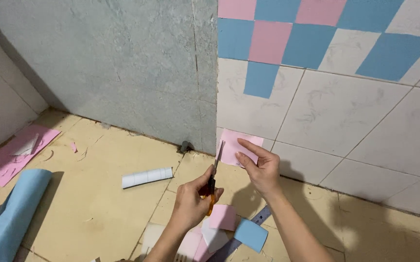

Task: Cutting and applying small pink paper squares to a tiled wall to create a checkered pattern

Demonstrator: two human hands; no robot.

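Observation:
My left hand point(190, 201) grips a pair of scissors point(213, 177) with orange handles, blades pointing up. The blades meet the left edge of a pink square sheet point(230, 144). My right hand point(261, 167) pinches that sheet at its right side and holds it up in front of the white wall tiles. Both forearms come in from the bottom edge.
Under my hands lie pink point(222, 217) and blue point(251, 234) cut squares and a grey ruler point(262, 215). A white roll point(147, 177) lies on the yellow floor. A blue roll point(11, 216) and a pink sheet point(13, 153) sit at the left. Pink and blue squares point(287, 39) cover the wall tiles.

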